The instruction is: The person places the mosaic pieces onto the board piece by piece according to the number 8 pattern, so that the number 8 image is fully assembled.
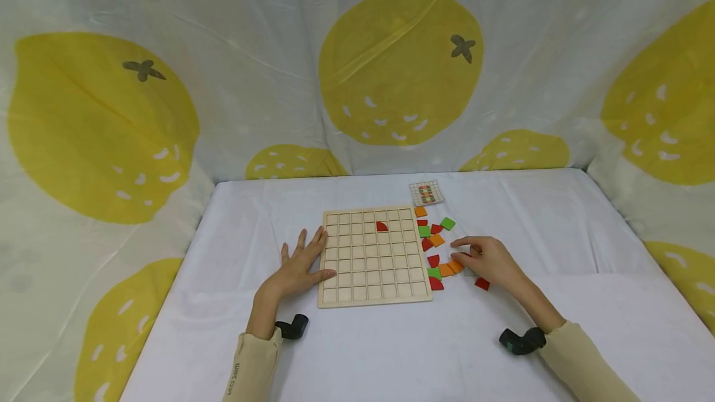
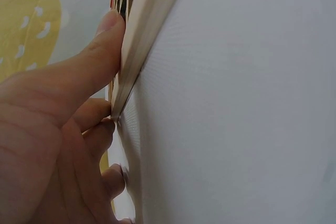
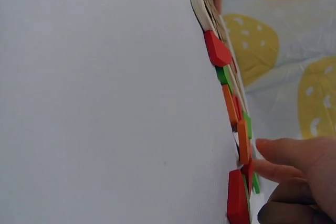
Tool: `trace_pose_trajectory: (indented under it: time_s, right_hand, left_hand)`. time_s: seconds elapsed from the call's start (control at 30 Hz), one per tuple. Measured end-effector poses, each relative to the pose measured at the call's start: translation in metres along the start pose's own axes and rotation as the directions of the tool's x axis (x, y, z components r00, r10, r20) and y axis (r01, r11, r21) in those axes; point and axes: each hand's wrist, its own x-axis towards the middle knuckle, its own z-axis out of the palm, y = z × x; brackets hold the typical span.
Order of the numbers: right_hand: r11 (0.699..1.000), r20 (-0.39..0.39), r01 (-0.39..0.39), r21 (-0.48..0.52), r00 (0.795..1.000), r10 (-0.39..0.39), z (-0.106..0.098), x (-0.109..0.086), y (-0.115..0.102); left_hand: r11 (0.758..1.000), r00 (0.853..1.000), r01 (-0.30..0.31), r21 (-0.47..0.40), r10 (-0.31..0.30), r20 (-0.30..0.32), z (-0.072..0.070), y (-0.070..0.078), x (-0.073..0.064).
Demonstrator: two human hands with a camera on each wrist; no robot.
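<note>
A wooden grid board (image 1: 368, 259) lies on the table with one red quarter-round tile (image 1: 382, 226) in a cell of its upper part. My left hand (image 1: 298, 268) rests at the board's left side with fingers spread, the thumb (image 2: 107, 40) lying over the rim. Over the loose tiles to the right hovers my right hand (image 1: 488, 259), its thumb and forefinger bent and apart at the tips. Just beside those fingertips lies an orange tile (image 1: 457, 266); a red tile (image 3: 238, 198) is close below the hand. Part of another red piece is hidden under the right fingers.
Several red, green (image 1: 448, 223) and orange tiles lie scattered along the board's right edge. A small pattern card (image 1: 426, 193) sits beyond the board's far right corner. Behind the white-covered table (image 1: 357, 352) hangs a lemon-print cloth (image 1: 268, 79).
</note>
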Motion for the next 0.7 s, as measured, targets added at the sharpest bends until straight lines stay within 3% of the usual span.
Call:
trace_pose_trajectory:
  time_s: [0.33,0.7]
  right_hand:
    - [0.994,0.166,0.023,0.111,0.985,-0.041,-0.014,-0.015,0.013]
    - [0.994,0.138,0.012,0.109,0.99,-0.027,-0.009,-0.01,0.013]
  left_hand:
    - [0.999,1.0,0.02,0.03,-0.019,-0.002,0.0,-0.002,-0.001]
    - [1.0,1.0,-0.01,0.005,0.01,-0.011,0.001,0.0,-0.003]
